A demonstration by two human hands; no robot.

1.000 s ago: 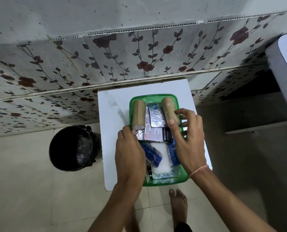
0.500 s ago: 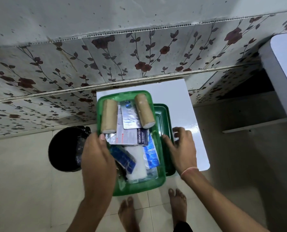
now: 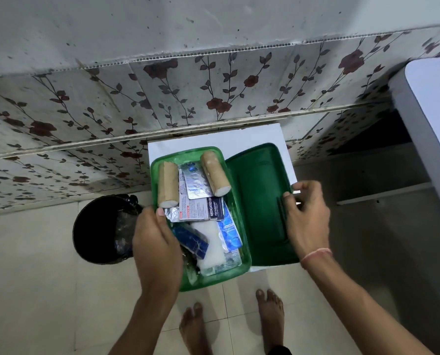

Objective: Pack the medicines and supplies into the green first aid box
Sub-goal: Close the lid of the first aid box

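Note:
The green first aid box (image 3: 215,280) is full: two brown bandage rolls (image 3: 167,184) (image 3: 215,174), pill strips (image 3: 195,181), a plaster packet (image 3: 215,206), a blue pack (image 3: 192,239) and white gauze (image 3: 208,249). My left hand (image 3: 156,245) grips its left rim and holds it partly off the small white table (image 3: 213,138). The dark green lid (image 3: 258,201) lies on the table to the right. My right hand (image 3: 304,217) pinches the lid's right edge.
A black bin (image 3: 99,231) with a liner stands on the tiled floor left of the table. A flowered wall runs behind. A larger white surface (image 3: 434,119) juts in at the right. My bare feet (image 3: 270,321) are below the table.
The box has slid left off the lid, which now lies uncovered beside it. My right hand left the box's contents and moved right onto the lid's edge.

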